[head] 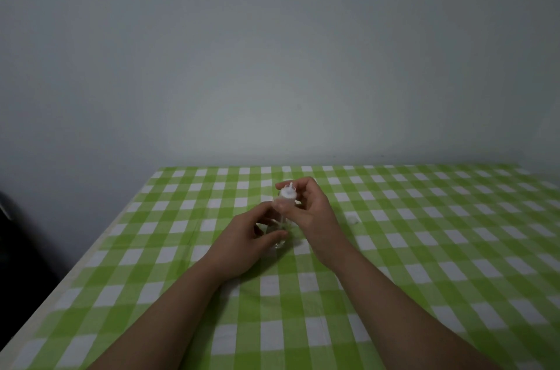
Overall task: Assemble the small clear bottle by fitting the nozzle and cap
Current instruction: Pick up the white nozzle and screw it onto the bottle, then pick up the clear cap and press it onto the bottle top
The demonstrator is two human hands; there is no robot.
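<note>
A small clear bottle (281,230) stands roughly upright just above the green checked tablecloth, held between both hands. My left hand (245,241) wraps its lower body from the left. My right hand (312,212) pinches the white nozzle (287,192) at the bottle's top, thumb and forefinger around its collar, with the thin tip pointing up. A small clear cap (353,219) lies on the cloth to the right of my right hand. The bottle's base is partly hidden by my left fingers.
The table (424,248) is covered by a green and white checked cloth and stands against a plain grey wall. Its left edge runs diagonally from the back left to the near left corner. A dark object sits at the far left edge of view.
</note>
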